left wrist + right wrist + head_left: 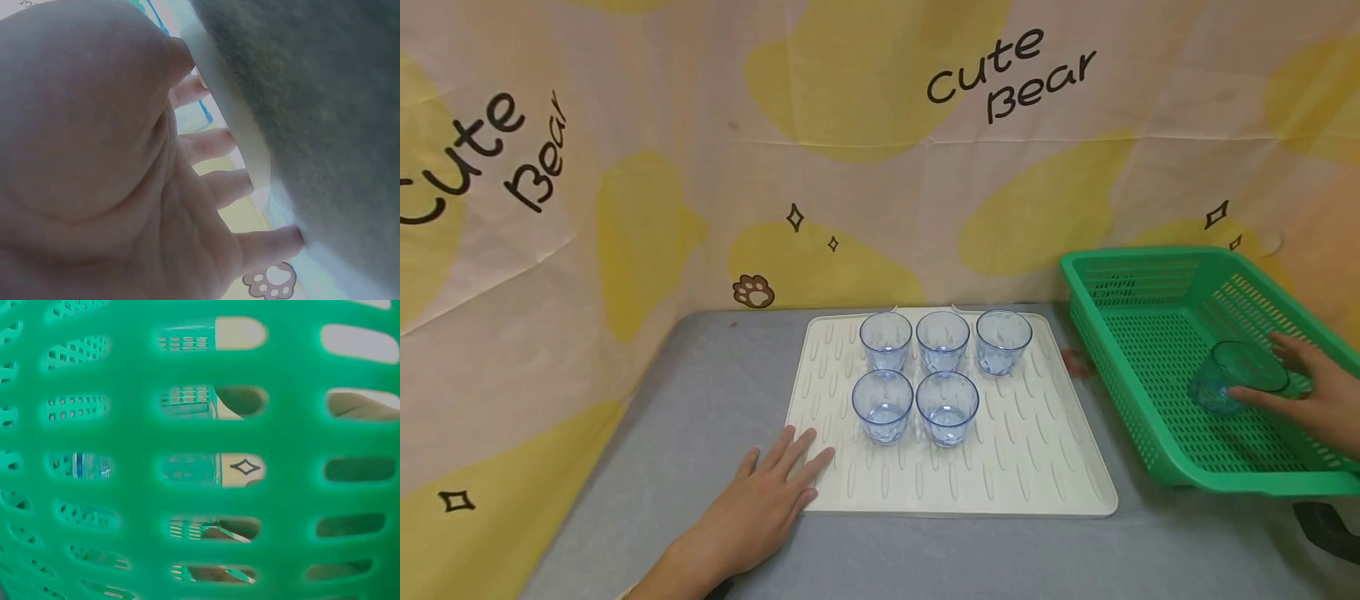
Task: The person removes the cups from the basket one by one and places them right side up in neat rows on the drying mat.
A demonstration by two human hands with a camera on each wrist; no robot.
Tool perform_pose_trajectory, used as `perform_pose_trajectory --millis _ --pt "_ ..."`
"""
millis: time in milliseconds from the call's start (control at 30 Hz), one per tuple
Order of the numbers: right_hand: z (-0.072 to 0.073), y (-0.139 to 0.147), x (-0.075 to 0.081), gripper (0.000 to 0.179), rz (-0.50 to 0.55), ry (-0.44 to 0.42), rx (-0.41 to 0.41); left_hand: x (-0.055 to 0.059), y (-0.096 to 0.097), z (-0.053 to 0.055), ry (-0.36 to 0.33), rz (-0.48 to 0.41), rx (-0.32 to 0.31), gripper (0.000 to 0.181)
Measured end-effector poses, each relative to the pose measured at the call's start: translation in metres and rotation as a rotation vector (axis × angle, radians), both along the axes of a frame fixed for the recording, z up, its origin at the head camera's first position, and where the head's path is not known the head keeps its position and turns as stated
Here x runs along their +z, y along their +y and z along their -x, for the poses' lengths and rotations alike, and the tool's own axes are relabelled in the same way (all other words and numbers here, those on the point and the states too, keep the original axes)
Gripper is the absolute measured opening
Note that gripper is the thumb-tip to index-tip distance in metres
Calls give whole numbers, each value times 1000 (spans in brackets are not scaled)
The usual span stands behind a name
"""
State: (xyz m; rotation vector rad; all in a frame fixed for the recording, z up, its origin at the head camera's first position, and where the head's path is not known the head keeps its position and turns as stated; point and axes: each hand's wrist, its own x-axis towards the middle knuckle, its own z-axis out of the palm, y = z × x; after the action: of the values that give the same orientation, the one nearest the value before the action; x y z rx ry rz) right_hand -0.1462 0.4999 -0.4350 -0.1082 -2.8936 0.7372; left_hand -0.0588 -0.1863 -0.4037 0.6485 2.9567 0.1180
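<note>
In the head view, my right hand reaches into the green basket, its thumb and fingers around a clear bluish drinking glass. Slotted basket wall fills the right wrist view, and only bits of the glass and the hand show through the holes. My left hand rests with spread fingers on the near left edge of a white ridged drying mat. In the left wrist view, its palm faces the camera and the fingertips meet the mat's edge.
Several matching glasses stand upright on the mat: a back row with a left glass, a middle one and a right one, then two in front. A patterned cloth hangs behind the grey tabletop.
</note>
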Motion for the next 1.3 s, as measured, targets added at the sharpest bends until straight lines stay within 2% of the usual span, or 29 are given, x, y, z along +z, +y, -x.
perform_pose_trajectory --millis 167,267,433,600,733,900,1000,1133,1233,1300 --pt "-20 -36 37 104 -58 -65 46 1 0 -1 9 -6 -10 49" --pt "-30 -60 61 99 -48 -83 101 1 -2 -2 39 -7 -20 48" --pt "-33 -74 78 97 -102 -83 139 -2 -2 -1 60 5 -26 48" --pt "-31 -70 78 101 -204 -92 175 -4 -2 1 64 -6 -32 48" --pt "-30 -70 78 102 -239 -138 187 -4 -2 0 47 -19 -31 48" --pt "-32 -65 77 104 -171 -265 175 -6 -1 0 54 -16 -31 48" --pt "-34 -63 74 102 -129 -294 162 -6 0 -2 28 -4 -19 49" --pt "-24 -52 55 103 -48 -234 105 -2 -2 -1 -8 -3 2 49" --pt "-17 -34 33 105 26 -149 62 -3 -2 -2 35 3 -13 49" --pt "-15 -29 28 102 102 -102 83 -3 -2 -2 67 10 -20 49"
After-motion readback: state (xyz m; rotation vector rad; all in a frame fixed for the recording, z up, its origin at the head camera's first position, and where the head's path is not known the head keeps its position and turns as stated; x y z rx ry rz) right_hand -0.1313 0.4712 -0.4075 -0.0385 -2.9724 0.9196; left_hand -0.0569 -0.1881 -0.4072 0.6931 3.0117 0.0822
